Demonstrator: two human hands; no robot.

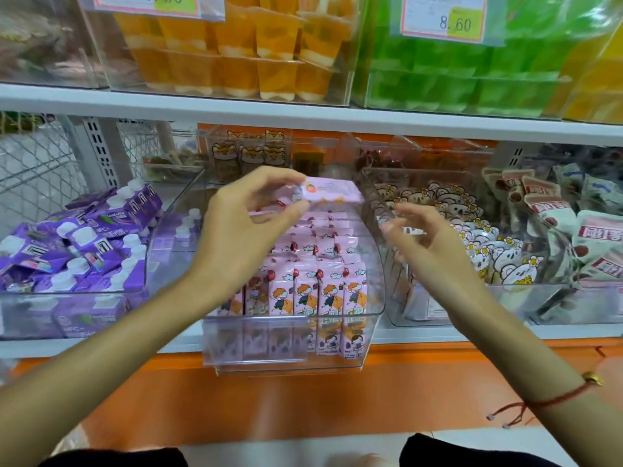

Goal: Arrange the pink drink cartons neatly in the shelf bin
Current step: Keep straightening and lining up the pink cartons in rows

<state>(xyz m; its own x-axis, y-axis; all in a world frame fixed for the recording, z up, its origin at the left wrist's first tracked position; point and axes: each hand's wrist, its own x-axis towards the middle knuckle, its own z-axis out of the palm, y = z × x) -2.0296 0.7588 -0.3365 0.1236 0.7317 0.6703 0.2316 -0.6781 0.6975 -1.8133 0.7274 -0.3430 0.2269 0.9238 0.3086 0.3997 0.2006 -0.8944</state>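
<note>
The left hand [242, 224] pinches 1 flat pink drink carton [332, 196] above the clear plastic shelf bin [293, 326]; the right hand [428, 244] hovers beside it, fingers spread, holding nothing.

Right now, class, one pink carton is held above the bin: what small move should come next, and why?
Probably lower the held pink carton into the back of the clear bin, upright. The left hand pinches it lying flat above the rows, while the other pink cartons stand upright in front; the right hand hovers open beside it.
</note>
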